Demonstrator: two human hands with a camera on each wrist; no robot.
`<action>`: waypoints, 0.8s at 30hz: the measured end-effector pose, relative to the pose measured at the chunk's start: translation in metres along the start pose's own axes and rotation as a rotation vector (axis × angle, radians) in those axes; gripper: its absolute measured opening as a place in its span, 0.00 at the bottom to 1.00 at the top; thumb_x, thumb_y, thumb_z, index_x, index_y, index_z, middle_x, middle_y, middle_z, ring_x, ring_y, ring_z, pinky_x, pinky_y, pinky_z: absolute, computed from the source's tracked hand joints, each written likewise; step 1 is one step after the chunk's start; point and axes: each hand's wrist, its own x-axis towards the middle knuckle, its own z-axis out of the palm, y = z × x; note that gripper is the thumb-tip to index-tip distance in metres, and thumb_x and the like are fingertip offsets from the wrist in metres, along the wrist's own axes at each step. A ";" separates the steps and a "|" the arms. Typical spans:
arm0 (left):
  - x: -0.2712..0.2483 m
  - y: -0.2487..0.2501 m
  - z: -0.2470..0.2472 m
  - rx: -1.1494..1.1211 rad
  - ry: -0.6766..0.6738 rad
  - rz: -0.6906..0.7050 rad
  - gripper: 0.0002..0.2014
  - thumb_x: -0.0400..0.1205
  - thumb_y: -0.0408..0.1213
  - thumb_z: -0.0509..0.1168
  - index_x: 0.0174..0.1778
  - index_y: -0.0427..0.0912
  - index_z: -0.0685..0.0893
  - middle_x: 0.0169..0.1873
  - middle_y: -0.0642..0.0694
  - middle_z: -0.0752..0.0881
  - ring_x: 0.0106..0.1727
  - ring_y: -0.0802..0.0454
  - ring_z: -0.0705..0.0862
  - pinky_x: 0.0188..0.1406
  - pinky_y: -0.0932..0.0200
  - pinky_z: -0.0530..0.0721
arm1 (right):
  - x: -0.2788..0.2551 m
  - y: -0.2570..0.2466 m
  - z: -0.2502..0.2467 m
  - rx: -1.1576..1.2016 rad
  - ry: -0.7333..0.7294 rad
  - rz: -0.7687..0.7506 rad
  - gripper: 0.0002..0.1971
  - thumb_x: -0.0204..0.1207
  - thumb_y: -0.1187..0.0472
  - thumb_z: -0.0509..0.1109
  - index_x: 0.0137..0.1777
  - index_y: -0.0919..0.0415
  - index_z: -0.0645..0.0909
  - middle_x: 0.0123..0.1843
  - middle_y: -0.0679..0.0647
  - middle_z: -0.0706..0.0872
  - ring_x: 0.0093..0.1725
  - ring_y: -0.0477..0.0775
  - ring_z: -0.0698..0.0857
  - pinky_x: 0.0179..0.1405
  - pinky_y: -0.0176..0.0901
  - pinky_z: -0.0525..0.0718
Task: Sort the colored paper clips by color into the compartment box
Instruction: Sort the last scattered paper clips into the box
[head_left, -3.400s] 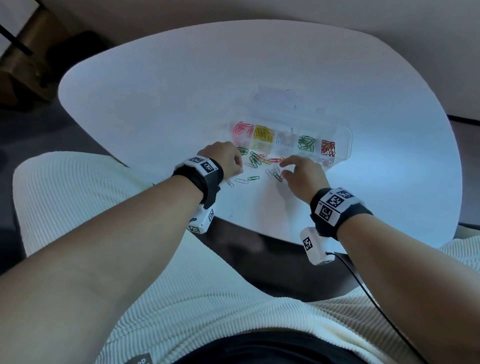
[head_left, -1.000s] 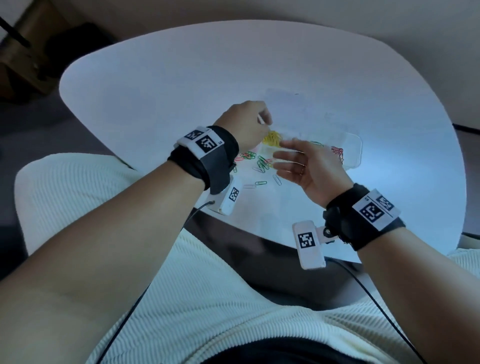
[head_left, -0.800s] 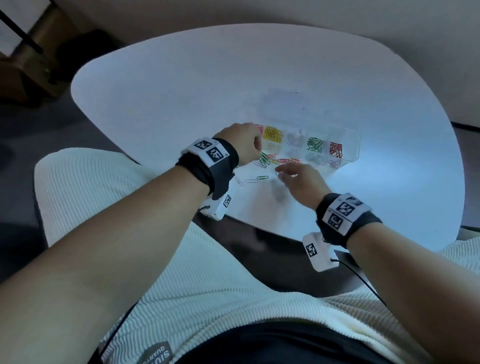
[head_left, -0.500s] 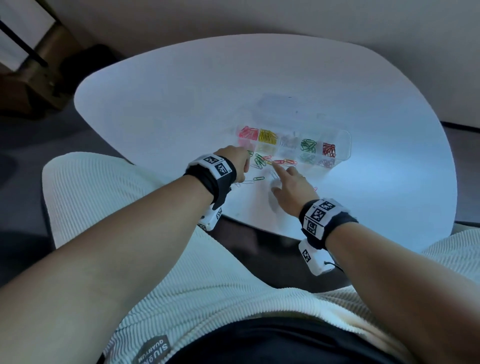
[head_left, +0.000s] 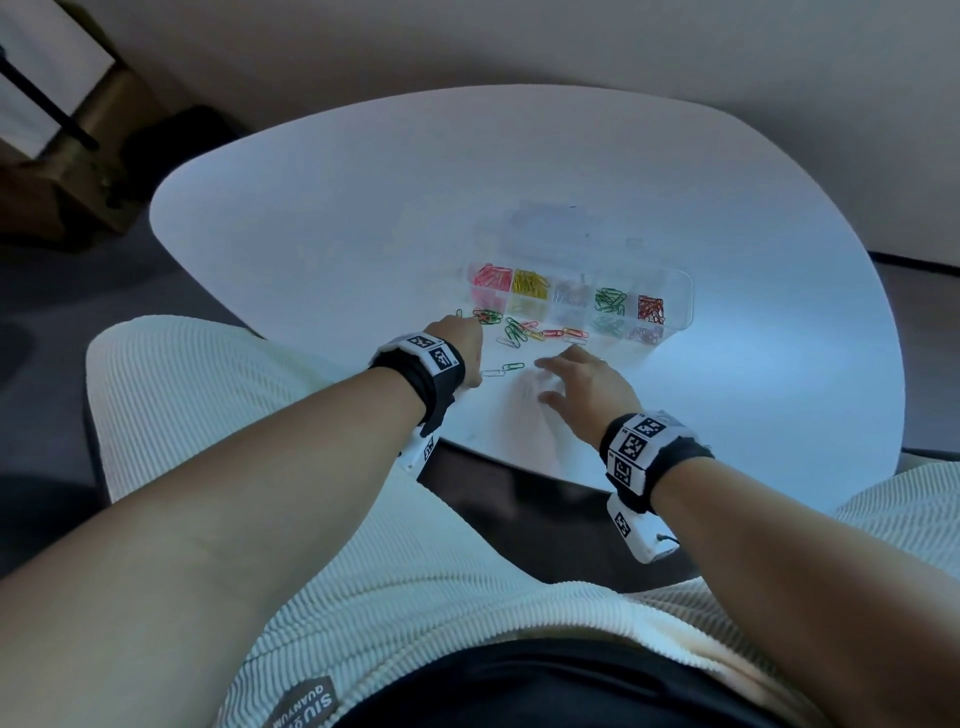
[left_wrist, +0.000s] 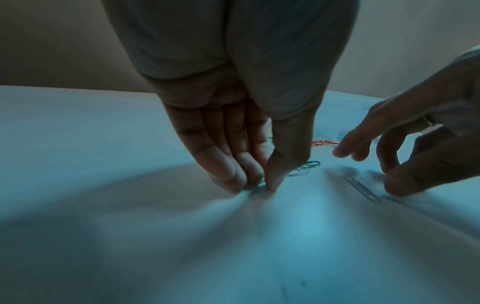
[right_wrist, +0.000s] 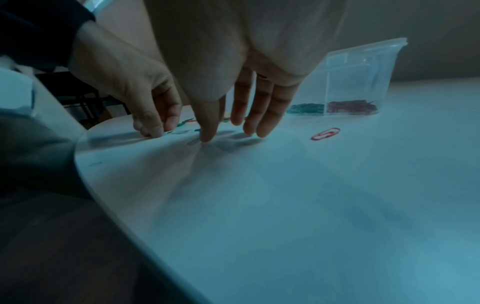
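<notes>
A clear compartment box (head_left: 675, 306) on the white table (head_left: 363, 208) holds pink, yellow, silver, green and red clips, one colour per cell. Several loose paper clips (head_left: 519, 332) lie in front of it. My left hand (left_wrist: 262, 185) is at their left end with fingertips and thumb pinched together on the table; a thin sliver of a clip shows between them. My right hand (right_wrist: 226, 133) hovers with straight, spread fingers. Its thumb tip touches the table beside a silver clip (left_wrist: 361, 188). A red clip (right_wrist: 326, 134) lies alone to its right.
The table's near edge (right_wrist: 85, 164) runs just under both wrists, with my lap in a ribbed cream garment (head_left: 415, 597) below it. The box's open lid (right_wrist: 363, 51) stands up behind the cells. A wooden stand (head_left: 88, 156) is on the floor at far left.
Both hands have come down from the box to the loose clips. The left fingers have closed into a pinch on the table; the right hand has spread its fingers low over the clips.
</notes>
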 end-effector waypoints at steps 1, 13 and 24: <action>0.001 -0.001 0.001 -0.012 -0.006 -0.003 0.08 0.73 0.35 0.73 0.46 0.40 0.87 0.43 0.44 0.89 0.43 0.44 0.88 0.47 0.50 0.89 | -0.001 -0.002 0.002 -0.011 -0.022 -0.052 0.21 0.78 0.57 0.72 0.71 0.52 0.80 0.64 0.54 0.82 0.60 0.60 0.82 0.60 0.52 0.81; 0.003 -0.001 0.003 -0.030 -0.049 -0.027 0.10 0.75 0.42 0.67 0.36 0.41 0.75 0.33 0.45 0.78 0.34 0.46 0.77 0.30 0.59 0.73 | 0.001 -0.015 -0.001 -0.171 -0.195 0.126 0.13 0.81 0.51 0.64 0.44 0.61 0.78 0.46 0.55 0.79 0.48 0.59 0.82 0.43 0.45 0.80; 0.001 0.006 -0.001 -0.046 -0.074 0.086 0.17 0.82 0.26 0.58 0.26 0.40 0.68 0.27 0.45 0.70 0.31 0.47 0.71 0.37 0.56 0.72 | -0.004 -0.019 -0.014 0.048 -0.315 0.257 0.10 0.73 0.52 0.70 0.39 0.59 0.80 0.40 0.54 0.82 0.41 0.56 0.82 0.34 0.39 0.78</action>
